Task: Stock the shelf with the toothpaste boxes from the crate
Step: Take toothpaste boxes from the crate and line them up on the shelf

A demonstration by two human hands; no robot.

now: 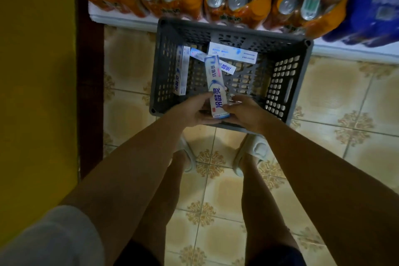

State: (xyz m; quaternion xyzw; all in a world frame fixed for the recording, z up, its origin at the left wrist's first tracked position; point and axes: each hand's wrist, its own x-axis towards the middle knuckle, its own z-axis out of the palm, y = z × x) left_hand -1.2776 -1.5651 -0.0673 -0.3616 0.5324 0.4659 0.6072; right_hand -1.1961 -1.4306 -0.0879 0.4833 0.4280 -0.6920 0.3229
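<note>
A grey perforated crate stands on the tiled floor in front of me. Above its near edge I hold a white and blue toothpaste box lengthwise. My left hand grips its near end from the left, and my right hand pinches it from the right. Inside the crate lie other toothpaste boxes: one along the left wall, one at the far side, and two smaller ones partly hidden under the held box.
A low white shelf runs along the far side, loaded with shrink-wrapped orange drink cans and a blue pack. A yellow wall with a dark edge stands at left. My feet in pale slippers are near the crate.
</note>
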